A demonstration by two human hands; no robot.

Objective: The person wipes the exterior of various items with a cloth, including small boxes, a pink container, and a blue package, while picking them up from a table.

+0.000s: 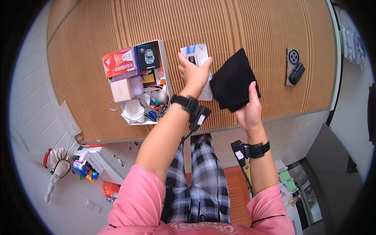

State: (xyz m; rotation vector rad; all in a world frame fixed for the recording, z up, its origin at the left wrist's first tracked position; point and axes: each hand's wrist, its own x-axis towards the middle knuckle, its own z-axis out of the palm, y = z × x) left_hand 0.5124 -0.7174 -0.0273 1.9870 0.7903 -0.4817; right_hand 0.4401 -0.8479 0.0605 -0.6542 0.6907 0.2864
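My left hand (194,73) spans a narrow white and blue carton (201,50), fingers along its left side and the thumb at its right edge. A small dark device is pictured on that carton. In my right hand (251,113) is a folded black cloth (233,79), pinched at its near right corner with the thumb on top. The cloth sits just right of the carton. Left of both, a shallow white box (165,61) holds a red and white medicine box (119,62), a black flashlight box (148,57), a pale small box (121,90) and crumpled tissue (133,111).
A slatted bamboo mat (188,23) covers the surface before me. On the right lie a phone (289,63) and a small black case (296,74) overlapping it. A white drawer cabinet (113,160) stands below left. Both wrists wear strapped devices with cables.
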